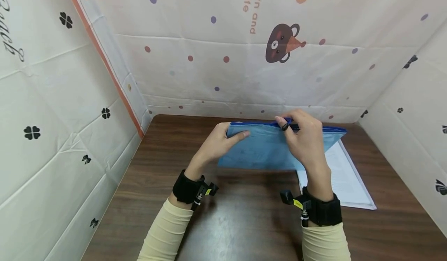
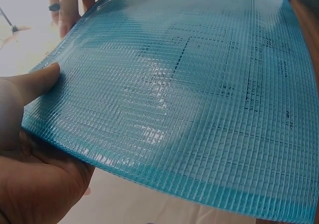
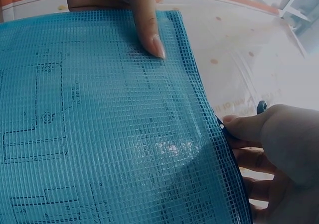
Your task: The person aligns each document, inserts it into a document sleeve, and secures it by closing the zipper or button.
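Note:
A blue translucent mesh zipper pouch [image 1: 262, 148] is held up above the table, its dark blue zipper edge [image 1: 251, 124] at the top. Printed sheets with line drawings [image 2: 214, 69] show through the mesh. My left hand [image 1: 221, 138] grips the pouch's left end, thumb flat across the near face and the other fingers behind. At the zipper edge, right of the middle, my right hand [image 1: 307, 136] pinches the zipper between thumb and index finger. In the right wrist view its remaining fingers [image 3: 254, 159] lie along the far side of that edge. A black ring [image 1: 285, 127] is on this hand.
White printed papers [image 1: 343, 179] lie on the right of the brown wooden table [image 1: 223, 222], partly under the pouch and right forearm. Patterned white sheeting [image 1: 209, 74] rises behind the table and at both sides. Each wrist wears a black strap [image 1: 186, 187] with a small camera.

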{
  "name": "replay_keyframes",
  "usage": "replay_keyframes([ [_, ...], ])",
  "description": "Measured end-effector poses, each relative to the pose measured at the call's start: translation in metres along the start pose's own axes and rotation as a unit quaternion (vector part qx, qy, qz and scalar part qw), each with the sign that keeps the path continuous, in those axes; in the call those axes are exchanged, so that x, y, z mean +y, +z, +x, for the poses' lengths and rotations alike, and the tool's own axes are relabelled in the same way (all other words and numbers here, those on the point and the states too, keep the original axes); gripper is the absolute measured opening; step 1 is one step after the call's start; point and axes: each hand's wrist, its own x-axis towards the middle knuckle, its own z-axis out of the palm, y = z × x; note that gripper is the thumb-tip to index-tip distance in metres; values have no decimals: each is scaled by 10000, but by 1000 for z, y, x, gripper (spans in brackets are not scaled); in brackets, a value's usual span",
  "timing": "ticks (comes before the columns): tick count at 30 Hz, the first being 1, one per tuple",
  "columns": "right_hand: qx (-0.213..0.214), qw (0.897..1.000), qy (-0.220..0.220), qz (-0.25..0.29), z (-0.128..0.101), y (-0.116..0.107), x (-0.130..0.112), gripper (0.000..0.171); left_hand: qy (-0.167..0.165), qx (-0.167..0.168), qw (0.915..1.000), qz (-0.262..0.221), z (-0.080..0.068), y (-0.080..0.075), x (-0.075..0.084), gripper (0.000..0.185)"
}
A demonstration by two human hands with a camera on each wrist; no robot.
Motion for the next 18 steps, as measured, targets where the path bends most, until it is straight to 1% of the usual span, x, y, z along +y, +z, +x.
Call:
replay_keyframes([
  [3,5,10000,3,-29,0,0,1,17,-4,20,10000,-1,-1,-1,0,40],
  [7,50,9999,30,-99,1,-1,3,17,-17,77,10000,-23,-1,-3,-1,42],
  [13,79,9999,12,-103,2,0,3,17,-49,114,9999,-19,-2,-6,-1,38],
  [18,100,9999,55,-117,3,0,3,18,-83,156,9998,-21,-2,-9,-1,31],
])
